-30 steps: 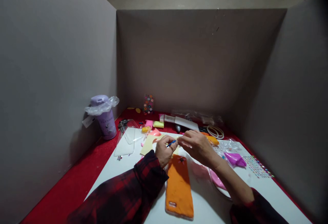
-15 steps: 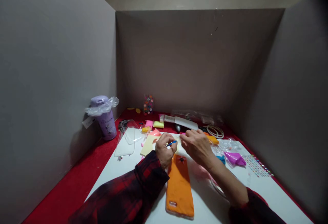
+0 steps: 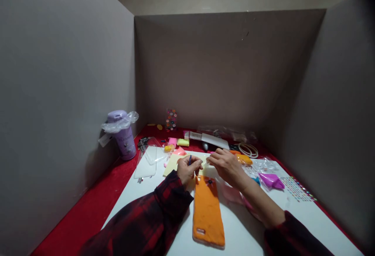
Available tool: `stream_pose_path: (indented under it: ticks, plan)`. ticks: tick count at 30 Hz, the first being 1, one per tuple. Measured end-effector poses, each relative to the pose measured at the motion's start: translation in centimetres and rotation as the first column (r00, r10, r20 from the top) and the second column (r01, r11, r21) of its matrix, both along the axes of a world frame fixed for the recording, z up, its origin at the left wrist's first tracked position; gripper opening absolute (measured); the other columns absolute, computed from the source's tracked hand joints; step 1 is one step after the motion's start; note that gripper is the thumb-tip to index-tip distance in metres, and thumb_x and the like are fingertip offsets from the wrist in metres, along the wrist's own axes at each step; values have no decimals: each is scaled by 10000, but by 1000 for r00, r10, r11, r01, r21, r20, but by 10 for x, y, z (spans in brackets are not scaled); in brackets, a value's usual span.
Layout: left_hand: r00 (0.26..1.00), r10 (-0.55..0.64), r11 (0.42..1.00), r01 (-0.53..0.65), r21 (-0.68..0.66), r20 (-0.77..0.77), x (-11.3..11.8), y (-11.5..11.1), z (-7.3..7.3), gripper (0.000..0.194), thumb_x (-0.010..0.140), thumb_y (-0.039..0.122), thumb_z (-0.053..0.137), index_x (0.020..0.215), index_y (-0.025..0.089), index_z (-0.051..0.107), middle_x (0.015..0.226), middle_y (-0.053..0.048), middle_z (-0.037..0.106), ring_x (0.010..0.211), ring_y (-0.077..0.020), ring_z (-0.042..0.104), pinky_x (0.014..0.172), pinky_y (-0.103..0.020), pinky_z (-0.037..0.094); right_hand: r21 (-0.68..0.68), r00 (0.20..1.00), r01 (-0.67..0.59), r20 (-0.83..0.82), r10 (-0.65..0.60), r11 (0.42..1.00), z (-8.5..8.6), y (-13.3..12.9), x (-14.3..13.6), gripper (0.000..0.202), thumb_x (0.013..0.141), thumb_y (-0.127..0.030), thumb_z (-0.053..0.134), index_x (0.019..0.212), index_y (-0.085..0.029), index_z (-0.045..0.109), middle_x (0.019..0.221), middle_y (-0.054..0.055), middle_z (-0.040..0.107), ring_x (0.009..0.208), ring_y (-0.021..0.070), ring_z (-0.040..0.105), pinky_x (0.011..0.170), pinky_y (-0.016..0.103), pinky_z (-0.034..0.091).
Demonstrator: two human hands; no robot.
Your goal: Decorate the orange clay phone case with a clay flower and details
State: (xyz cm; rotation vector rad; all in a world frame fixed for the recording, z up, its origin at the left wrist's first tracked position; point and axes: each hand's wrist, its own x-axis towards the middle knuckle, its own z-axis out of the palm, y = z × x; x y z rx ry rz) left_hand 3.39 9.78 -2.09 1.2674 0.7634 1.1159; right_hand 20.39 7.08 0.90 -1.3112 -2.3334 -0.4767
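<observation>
A phone case spread with orange clay lies on the white board, with a dark spider-like decoration near its far end. My left hand is just beyond that end, its fingers closed around a thin blue stick that stands nearly upright. My right hand is bent in a pinch to the right of it, a small gap away. Whatever its fingertips hold is hidden or too small to name. Under and behind the hands lies a pale yellow paper pad.
Clear phone cases lie at the left, near a purple tumbler. Bagged purple clay and a sheet of gem stickers are at the right. Packets and a white box line the back. Grey panels surround the table.
The blue stick has swung from lying nearly flat to upright in my left hand. My right hand stays pinched close by. The whole view has shifted slightly.
</observation>
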Motion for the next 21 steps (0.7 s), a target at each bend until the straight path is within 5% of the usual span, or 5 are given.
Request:
stream_pose_path:
  ticks: [5, 11, 21]
  plan:
    - [1000, -29, 999, 29, -34, 12, -5, -7, 6, 354, 616, 456, 674, 626, 131, 532, 480, 26, 542, 340, -33, 370, 342, -181, 206, -52, 977, -31, -211, 19, 998, -1, -14, -1, 131, 843, -182, 515, 917, -198, 622, 898, 45, 627, 806, 149, 547, 674, 254, 387]
    - [989, -150, 984, 150, -96, 2, -5, -29, 13, 407, 575, 498, 697, 595, 114, 564, 453, 3, 547, 321, -39, 367, 333, -189, 205, -98, 870, -76, -493, 18, 992, -5, -54, -18, 118, 877, -247, 478, 926, -197, 574, 822, 17, 628, 676, 107, 571, 585, 210, 445]
    - [970, -243, 959, 241, -150, -1, -2, -38, 6, 434, 538, 513, 729, 576, 102, 593, 435, -6, 541, 339, -46, 389, 353, -191, 224, -7, 757, -157, -642, 117, 987, -33, -67, -23, 186, 825, -151, 544, 1000, -212, 556, 825, 21, 629, 699, 121, 578, 591, 233, 456]
